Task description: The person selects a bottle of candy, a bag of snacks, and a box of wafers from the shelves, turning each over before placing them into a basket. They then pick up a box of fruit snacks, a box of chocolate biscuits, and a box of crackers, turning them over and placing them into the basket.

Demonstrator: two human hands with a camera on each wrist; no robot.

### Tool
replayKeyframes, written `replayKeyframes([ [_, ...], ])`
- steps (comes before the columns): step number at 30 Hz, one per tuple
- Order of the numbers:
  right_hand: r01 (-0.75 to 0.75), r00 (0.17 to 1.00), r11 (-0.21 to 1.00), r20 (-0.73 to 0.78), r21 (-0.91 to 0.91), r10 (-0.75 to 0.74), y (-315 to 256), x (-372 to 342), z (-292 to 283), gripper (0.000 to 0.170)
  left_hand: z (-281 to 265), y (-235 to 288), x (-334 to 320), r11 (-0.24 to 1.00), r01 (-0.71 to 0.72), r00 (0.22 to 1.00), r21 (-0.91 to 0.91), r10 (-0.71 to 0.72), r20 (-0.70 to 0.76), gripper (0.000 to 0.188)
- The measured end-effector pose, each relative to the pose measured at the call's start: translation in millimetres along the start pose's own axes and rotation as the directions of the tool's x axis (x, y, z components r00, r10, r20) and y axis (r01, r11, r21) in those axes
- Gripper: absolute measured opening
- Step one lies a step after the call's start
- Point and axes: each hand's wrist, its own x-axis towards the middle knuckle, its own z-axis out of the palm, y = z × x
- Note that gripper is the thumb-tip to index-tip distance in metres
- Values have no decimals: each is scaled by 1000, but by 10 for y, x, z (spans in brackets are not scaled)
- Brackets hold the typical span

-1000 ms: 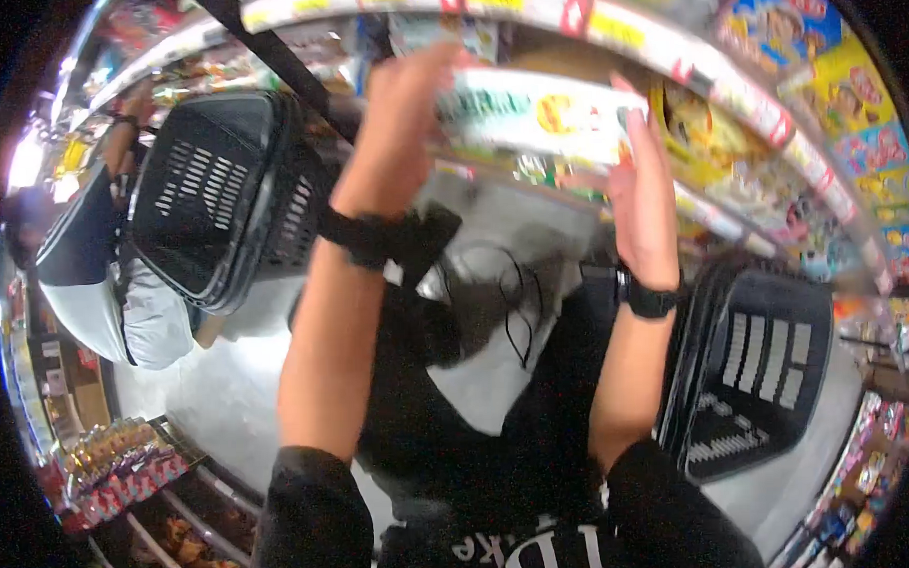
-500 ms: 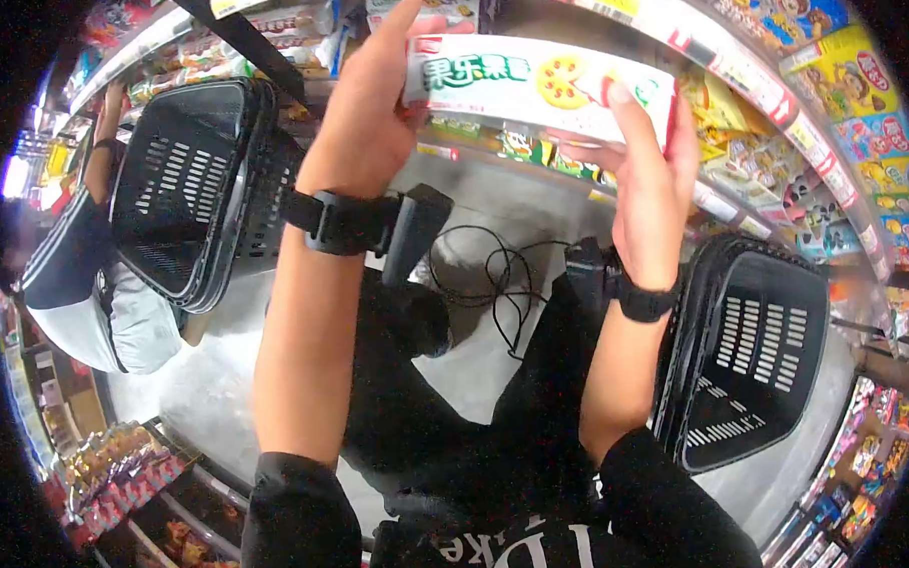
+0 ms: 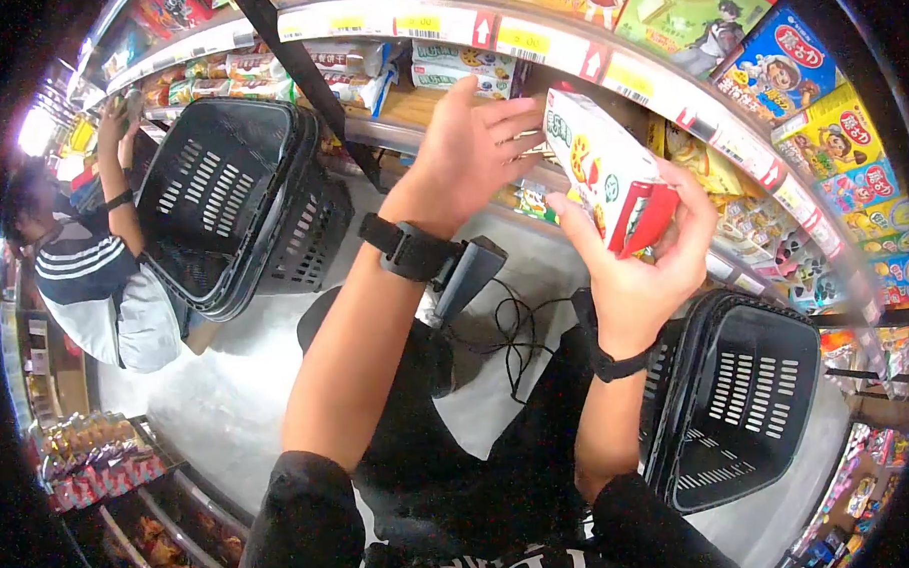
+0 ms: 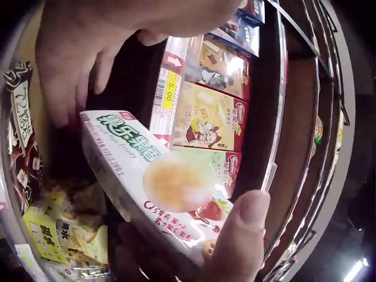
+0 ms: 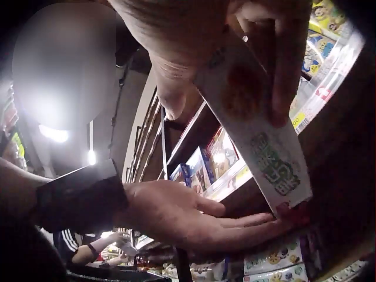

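In the head view my right hand [image 3: 647, 277] grips a white box [image 3: 596, 169] by its red end, thumb on one side and fingers on the other. The box slants, its printed face showing green lettering and a round biscuit. My left hand [image 3: 470, 153] has its fingers extended at the box's far end; whether they touch it I cannot tell. The left wrist view has the box [image 4: 141, 176] below my left hand [image 4: 88, 47], with my right thumb [image 4: 241, 229] along its edge. From the right wrist, the box [image 5: 276, 158] hangs above my left hand's [image 5: 188, 214] extended fingers.
Similar white boxes [image 3: 457, 69] lie on the shelf behind a price rail [image 3: 526, 41]. Black baskets stand at left [image 3: 211, 192] and right [image 3: 759, 394]. A person [image 3: 93, 267] crouches at far left. A black cable [image 3: 517, 352] is coiled on the floor.
The box, earlier held at both ends, has swung to a steep slant in my right hand. My left hand has loosened from it and moved right, its fingers extended.
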Motion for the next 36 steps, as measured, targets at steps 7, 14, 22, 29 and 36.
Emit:
replayKeyframes([
  [7,-12,996,968,-86,250,34,-34,34,-13,83,-223,-609,227,985,96,958,145,-131,256,43],
  [14,-31,999,979,-4,202,32,61,11,75,82,62,-738,56,981,-41,941,192,-27,337,40],
  [22,-103,992,969,96,223,84,16,26,77,82,24,-731,147,981,-44,954,191,-15,298,40],
  [29,-116,991,960,99,256,93,34,27,52,68,96,-709,87,970,-66,962,235,-1,273,36],
  [36,-211,978,955,53,210,204,24,34,22,35,200,-743,134,958,27,988,286,-69,138,29],
])
